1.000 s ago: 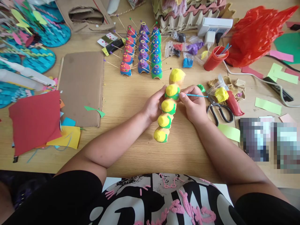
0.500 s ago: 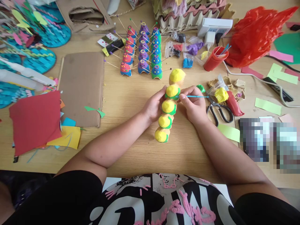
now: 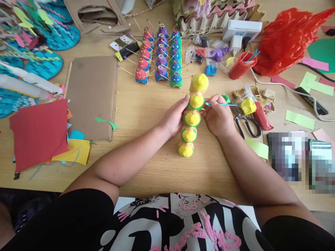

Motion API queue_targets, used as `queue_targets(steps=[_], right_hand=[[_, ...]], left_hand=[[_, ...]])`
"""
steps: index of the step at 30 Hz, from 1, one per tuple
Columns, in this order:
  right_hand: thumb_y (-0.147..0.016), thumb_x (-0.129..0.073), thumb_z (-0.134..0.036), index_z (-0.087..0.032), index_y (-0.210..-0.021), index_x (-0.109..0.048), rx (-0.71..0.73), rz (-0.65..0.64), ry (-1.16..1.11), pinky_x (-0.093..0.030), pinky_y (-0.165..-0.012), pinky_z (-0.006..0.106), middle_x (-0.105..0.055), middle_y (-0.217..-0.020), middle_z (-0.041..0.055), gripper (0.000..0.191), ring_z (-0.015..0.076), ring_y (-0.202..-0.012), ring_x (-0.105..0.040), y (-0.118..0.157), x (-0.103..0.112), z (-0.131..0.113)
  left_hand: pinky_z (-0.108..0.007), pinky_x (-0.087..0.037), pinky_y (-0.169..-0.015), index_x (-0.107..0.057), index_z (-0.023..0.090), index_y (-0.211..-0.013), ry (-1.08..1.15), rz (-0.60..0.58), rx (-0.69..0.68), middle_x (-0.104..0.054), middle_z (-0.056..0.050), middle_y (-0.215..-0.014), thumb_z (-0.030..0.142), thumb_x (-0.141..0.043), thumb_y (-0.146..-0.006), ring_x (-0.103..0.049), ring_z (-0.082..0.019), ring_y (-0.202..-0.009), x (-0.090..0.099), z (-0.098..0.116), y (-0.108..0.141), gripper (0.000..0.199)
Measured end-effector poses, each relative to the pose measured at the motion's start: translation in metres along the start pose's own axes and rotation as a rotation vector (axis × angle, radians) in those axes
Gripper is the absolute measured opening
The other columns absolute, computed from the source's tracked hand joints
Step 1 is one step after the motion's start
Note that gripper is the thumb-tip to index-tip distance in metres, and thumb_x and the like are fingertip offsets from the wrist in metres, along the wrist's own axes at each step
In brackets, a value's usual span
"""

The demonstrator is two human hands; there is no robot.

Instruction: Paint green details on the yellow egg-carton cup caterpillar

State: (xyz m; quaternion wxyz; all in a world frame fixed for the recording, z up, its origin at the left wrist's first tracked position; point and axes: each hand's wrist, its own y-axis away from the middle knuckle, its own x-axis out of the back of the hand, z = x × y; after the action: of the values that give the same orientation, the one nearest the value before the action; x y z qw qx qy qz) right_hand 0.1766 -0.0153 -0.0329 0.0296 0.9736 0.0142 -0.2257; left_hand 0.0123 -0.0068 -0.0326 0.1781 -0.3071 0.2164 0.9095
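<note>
A strip of egg-carton cups [image 3: 192, 119] stands before me, its domes covered in yellow clay. Green clay edges the domes except the farthest one. My left hand [image 3: 176, 116] grips the strip from the left near its far half, thumb on top. In my right hand [image 3: 219, 114] a thin blue modelling tool [image 3: 225, 104] is pinched between thumb and fingers, its tip just right of the second dome. Some of the right fingers are near or touching the strip's right side; exact contact is hidden. Behind the right hand lies a lump of green clay [image 3: 226, 99].
Three finished caterpillars [image 3: 161, 60] with pins stand farther back. Scissors [image 3: 247, 122], yellow clay [image 3: 248, 106] and a red cup [image 3: 242, 66] lie to the right. A cardboard sheet [image 3: 91, 97] and red paper [image 3: 39, 132] lie left. A red plastic bag [image 3: 288, 45] sits back right.
The egg-carton strip has turned so its domes face me more squarely, showing green on both sides. The blue tool's tip has drawn back slightly right, off the second dome.
</note>
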Motion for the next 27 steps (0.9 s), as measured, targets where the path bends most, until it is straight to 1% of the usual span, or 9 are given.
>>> queue_targets(steps=[2, 5, 8, 11, 13, 16, 19, 24, 27], right_hand=[[-0.075, -0.088, -0.063, -0.029, -0.080, -0.052, -0.031, 0.015, 0.011, -0.058, -0.066, 0.032, -0.071, -0.085, -0.0030, 0.050, 0.0190, -0.082, -0.070, -0.001, 0.001, 0.000], [-0.080, -0.079, -0.070, -0.030, -0.080, -0.052, -0.053, 0.029, 0.046, -0.059, -0.067, 0.038, -0.073, -0.084, -0.0001, 0.049, 0.0245, -0.087, -0.072, -0.004, 0.005, 0.000], [-0.083, -0.073, -0.074, -0.031, -0.081, -0.055, -0.051, 0.031, 0.062, -0.059, -0.069, 0.041, -0.075, -0.084, 0.0019, 0.047, 0.0271, -0.090, -0.074, -0.007, 0.010, 0.001], [-0.085, -0.070, -0.077, -0.031, -0.081, -0.058, -0.046, 0.001, 0.068, -0.059, -0.069, 0.042, -0.075, -0.083, 0.0023, 0.048, 0.0268, -0.089, -0.074, -0.008, 0.013, 0.001], [-0.085, -0.068, -0.078, -0.031, -0.081, -0.059, -0.055, -0.019, 0.066, -0.059, -0.068, 0.042, -0.074, -0.083, 0.0024, 0.048, 0.0264, -0.087, -0.073, -0.009, 0.014, 0.001], [-0.086, -0.067, -0.079, -0.030, -0.080, -0.060, -0.073, -0.011, 0.046, -0.057, -0.064, 0.040, -0.073, -0.080, 0.0026, 0.049, 0.0257, -0.084, -0.072, -0.010, 0.014, 0.001], [-0.086, -0.067, -0.079, -0.030, -0.078, -0.059, -0.068, 0.000, 0.056, -0.056, -0.061, 0.039, -0.072, -0.078, 0.0031, 0.051, 0.0254, -0.082, -0.071, -0.011, 0.014, 0.000], [-0.085, -0.067, -0.079, -0.030, -0.077, -0.059, -0.060, 0.004, 0.065, -0.056, -0.061, 0.040, -0.071, -0.076, 0.0034, 0.051, 0.0262, -0.084, -0.072, -0.011, 0.016, 0.001], [-0.086, -0.069, -0.077, -0.030, -0.077, -0.059, -0.065, 0.028, 0.041, -0.056, -0.060, 0.039, -0.072, -0.076, 0.0029, 0.048, 0.0261, -0.085, -0.073, -0.011, 0.017, 0.002]], left_hand=[[-0.038, -0.057, -0.071, -0.078, 0.025, -0.104, 0.002, -0.003, -0.058, -0.081, -0.007, -0.091, 0.077, -0.075, -0.083, -0.077, -0.029, -0.088, -0.003, 0.000, 0.001, 0.056], [-0.036, -0.059, -0.071, -0.077, 0.024, -0.095, -0.007, -0.029, -0.103, -0.082, -0.006, -0.091, 0.072, -0.081, -0.080, -0.079, -0.029, -0.092, -0.005, 0.001, 0.003, 0.050], [-0.038, -0.064, -0.080, -0.076, 0.023, -0.096, -0.042, -0.089, -0.120, -0.082, -0.005, -0.089, 0.062, -0.085, -0.082, -0.082, -0.029, -0.098, -0.004, 0.002, 0.007, 0.043], [-0.037, -0.065, -0.086, -0.077, 0.022, -0.101, -0.101, -0.104, -0.125, -0.083, -0.005, -0.092, 0.060, -0.088, -0.081, -0.082, -0.028, -0.103, -0.002, 0.002, 0.008, 0.044], [-0.033, -0.064, -0.086, -0.077, 0.022, -0.103, -0.139, -0.096, -0.138, -0.084, -0.005, -0.098, 0.059, -0.091, -0.078, -0.082, -0.026, -0.105, 0.000, 0.001, 0.008, 0.047], [-0.029, -0.063, -0.084, -0.079, 0.021, -0.106, -0.173, -0.090, -0.188, -0.085, -0.006, -0.106, 0.054, -0.092, -0.079, -0.082, -0.024, -0.104, 0.002, 0.000, 0.006, 0.045], [-0.028, -0.063, -0.082, -0.081, 0.021, -0.108, -0.201, -0.077, -0.230, -0.085, -0.005, -0.107, 0.051, -0.092, -0.081, -0.082, -0.023, -0.101, 0.004, -0.001, 0.005, 0.042], [-0.027, -0.063, -0.081, -0.083, 0.020, -0.104, -0.237, -0.025, -0.248, -0.085, -0.004, -0.105, 0.051, -0.094, -0.078, -0.082, -0.022, -0.099, 0.004, 0.000, 0.004, 0.042], [-0.026, -0.062, -0.080, -0.083, 0.020, -0.102, -0.248, -0.029, -0.271, -0.085, -0.004, -0.105, 0.050, -0.094, -0.078, -0.081, -0.020, -0.095, 0.005, 0.000, 0.003, 0.040]])
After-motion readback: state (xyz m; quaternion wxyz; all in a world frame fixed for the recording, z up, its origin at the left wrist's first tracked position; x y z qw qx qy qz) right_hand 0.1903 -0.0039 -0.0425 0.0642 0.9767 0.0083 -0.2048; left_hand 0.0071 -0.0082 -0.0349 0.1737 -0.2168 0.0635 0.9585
